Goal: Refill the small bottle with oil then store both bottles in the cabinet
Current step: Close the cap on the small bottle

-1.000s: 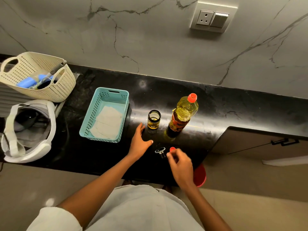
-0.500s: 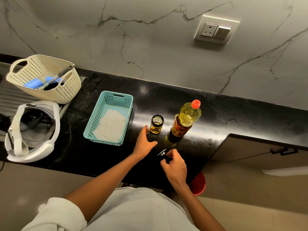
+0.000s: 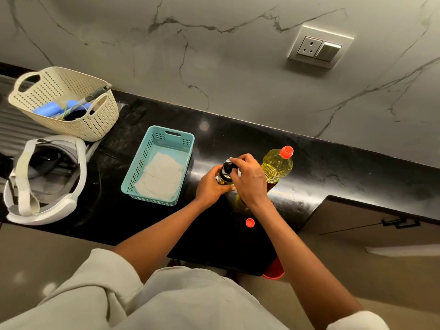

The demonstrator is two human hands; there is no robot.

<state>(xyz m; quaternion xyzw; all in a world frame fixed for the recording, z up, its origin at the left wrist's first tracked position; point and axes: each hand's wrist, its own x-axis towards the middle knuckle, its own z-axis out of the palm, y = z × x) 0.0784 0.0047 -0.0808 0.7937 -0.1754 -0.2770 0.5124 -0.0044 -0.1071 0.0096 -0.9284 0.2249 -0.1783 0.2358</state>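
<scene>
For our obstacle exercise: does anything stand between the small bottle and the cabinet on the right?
Yes. The large oil bottle stands just right of the small bottle, toward the cabinet door, and that door is shut.

Dim warm light, glare on the glossy countertop (image 3: 297,163), wide-angle bowing at edges.

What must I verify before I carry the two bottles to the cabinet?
1. Grip on the small bottle: left hand holds it upright on the counter: ok.
2. Seating of the black top: right hand pinches it at the neck: cannot tell.
3. Closure of the large oil bottle: its red cap is on: ok.
4. Stray parts: a loose red cap lies on the counter: not ok.
5. Access: the cabinet door looks closed: not ok.
</scene>
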